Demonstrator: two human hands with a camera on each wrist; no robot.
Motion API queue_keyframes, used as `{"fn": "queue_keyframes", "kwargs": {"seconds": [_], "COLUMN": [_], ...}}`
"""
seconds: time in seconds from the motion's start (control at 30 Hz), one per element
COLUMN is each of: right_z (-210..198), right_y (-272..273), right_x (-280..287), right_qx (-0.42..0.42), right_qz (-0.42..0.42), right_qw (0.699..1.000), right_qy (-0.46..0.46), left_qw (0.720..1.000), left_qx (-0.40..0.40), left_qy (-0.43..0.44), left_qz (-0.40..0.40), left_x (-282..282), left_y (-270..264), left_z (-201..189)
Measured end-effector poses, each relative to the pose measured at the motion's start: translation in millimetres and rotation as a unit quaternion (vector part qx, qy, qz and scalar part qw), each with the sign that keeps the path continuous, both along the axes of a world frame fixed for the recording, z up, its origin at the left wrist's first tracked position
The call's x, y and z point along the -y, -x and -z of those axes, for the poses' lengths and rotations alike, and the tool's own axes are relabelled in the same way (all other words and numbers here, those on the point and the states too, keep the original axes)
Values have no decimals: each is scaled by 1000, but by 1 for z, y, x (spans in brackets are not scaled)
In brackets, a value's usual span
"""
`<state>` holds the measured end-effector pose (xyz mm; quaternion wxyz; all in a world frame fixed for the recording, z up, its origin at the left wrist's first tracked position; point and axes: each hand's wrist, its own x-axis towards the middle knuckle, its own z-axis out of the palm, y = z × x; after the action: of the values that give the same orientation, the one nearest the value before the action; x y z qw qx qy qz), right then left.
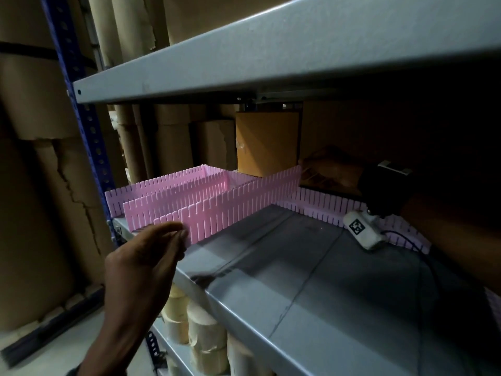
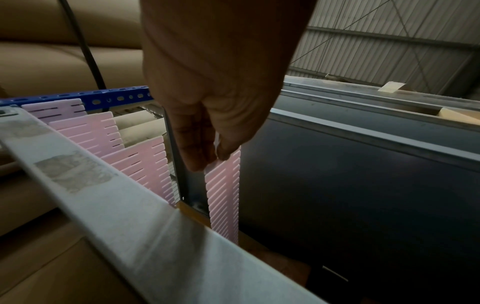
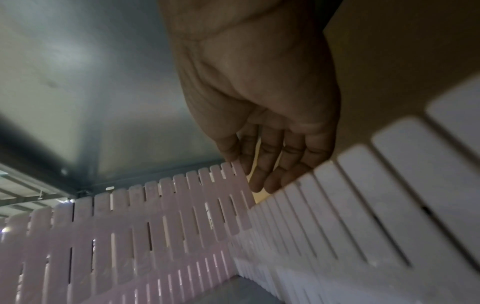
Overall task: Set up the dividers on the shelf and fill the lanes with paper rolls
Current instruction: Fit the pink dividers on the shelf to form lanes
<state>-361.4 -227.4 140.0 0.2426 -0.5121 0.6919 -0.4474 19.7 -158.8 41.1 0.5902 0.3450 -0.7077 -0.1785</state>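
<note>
Several pink slotted dividers stand on the grey metal shelf (image 1: 298, 280). The nearest divider (image 1: 244, 202) runs from front to back. My left hand (image 1: 181, 234) pinches its front end between thumb and fingers, as the left wrist view confirms for the hand (image 2: 217, 160) and the divider (image 2: 223, 195). My right hand (image 1: 305, 165) reaches deep under the upper shelf and pinches the far top corner of the same divider (image 3: 182, 205), thumb on one side, fingers (image 3: 262, 172) on the other. A pink rear strip (image 1: 325, 204) lies along the back. Cream paper rolls (image 1: 206, 329) sit on the shelf below.
Two more pink dividers (image 1: 168, 185) stand parallel on the left, by the blue upright (image 1: 89, 126). The upper shelf (image 1: 271, 50) hangs low overhead. A brown box (image 1: 267, 142) stands at the back. Big cardboard rolls (image 1: 35, 104) fill the left. Bare shelf lies right of the held divider.
</note>
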Motion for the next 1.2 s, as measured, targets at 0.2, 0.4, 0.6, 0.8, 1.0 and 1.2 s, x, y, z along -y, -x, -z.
{"fn": "queue_keyframes", "kwargs": {"seconds": [0.2, 0.4, 0.6, 0.8, 1.0, 1.2], "right_z": [8, 11, 11, 10, 10, 16], "right_y": [-5, -17, -18, -21, -27, -28], "right_x": [-6, -8, -6, -11, -9, -10], "right_qx": [-42, -147, -173, -237, -379, -506], "right_qz": [-14, -32, 1, -2, -19, -72], "right_qw": [998, 985, 982, 969, 925, 857], "right_qy": [-40, -82, -71, -62, -19, -64], "left_qw": [1000, 999, 999, 999, 997, 994], "left_qx": [6, 15, 27, 38, 52, 98], "left_qy": [-15, -33, -30, -17, -30, -34], "left_qz": [8, 19, 32, 31, 41, 43], "left_x": [-4, -13, -20, -21, -16, -11], "left_y": [-2, -1, 1, 0, -4, -11], "left_z": [6, 13, 13, 23, 35, 43]}}
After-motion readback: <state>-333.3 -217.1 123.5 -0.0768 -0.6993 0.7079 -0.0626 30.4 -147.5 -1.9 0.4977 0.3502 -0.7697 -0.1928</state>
